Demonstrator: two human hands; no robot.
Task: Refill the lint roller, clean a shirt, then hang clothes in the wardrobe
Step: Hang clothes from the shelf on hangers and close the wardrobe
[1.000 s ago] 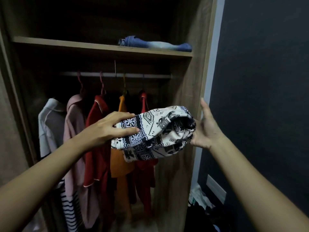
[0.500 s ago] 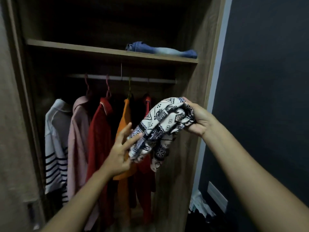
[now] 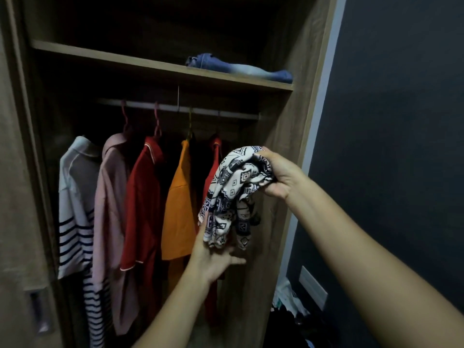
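Note:
A black-and-white patterned garment (image 3: 232, 194) hangs bunched in front of the open wardrobe (image 3: 283, 151). My right hand (image 3: 278, 175) grips its upper end, fingers curled round the cloth. My left hand (image 3: 214, 259) is below it, palm up with fingers spread, touching the hanging lower folds. Several shirts hang on the rail (image 3: 180, 108): a white striped one (image 3: 75, 204), a pink one (image 3: 110, 209), a red one (image 3: 141, 202), an orange one (image 3: 179, 204) and another red one (image 3: 213, 167) partly behind the garment.
Folded blue jeans (image 3: 238, 67) lie on the wardrobe shelf (image 3: 150, 65) above the rail. A dark wall (image 3: 401, 146) stands to the right, with a white socket plate (image 3: 312, 286) low down and a pile of clothes (image 3: 291, 305) on the floor.
My left hand let go of the garment's left end and dropped beneath it. The garment went from a held-flat bundle to hanging from my right hand. The view shifted slightly right.

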